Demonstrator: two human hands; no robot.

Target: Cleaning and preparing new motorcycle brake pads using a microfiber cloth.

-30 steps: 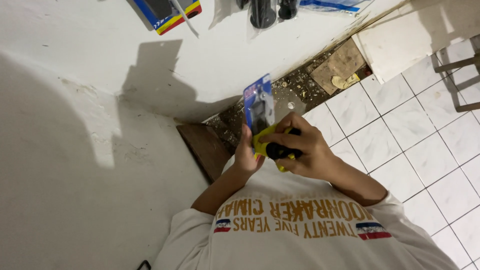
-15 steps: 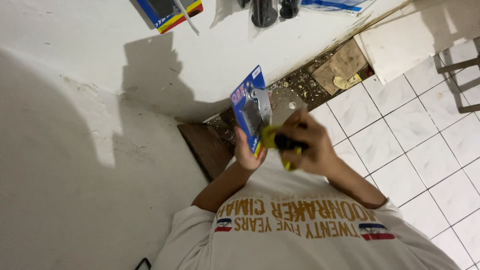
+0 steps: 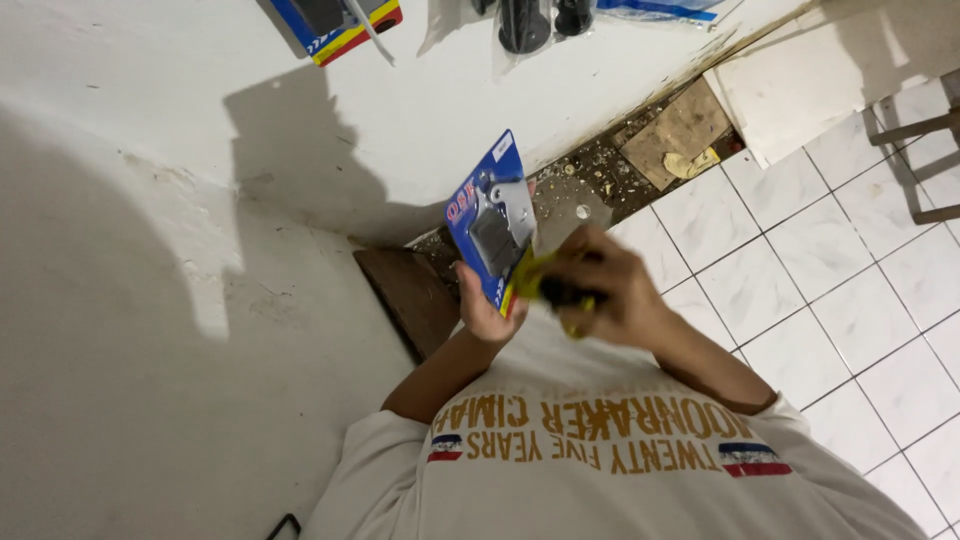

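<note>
Hands: L hand (image 3: 482,310) holds blister pack (image 3: 490,228), R hand (image 3: 610,290) grips cutter (image 3: 548,290).

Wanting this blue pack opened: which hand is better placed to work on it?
Likely the right: the right hand holds a yellow-black tool at the blue pack edge, while the left hand steadies it.

Blue blister pack (image 3: 490,225) with grey metal parts under clear plastic, held upright and tilted, lower edge gripped; yellow and black cutter (image 3: 553,290), blurred, touching the pack's lower right edge
</note>
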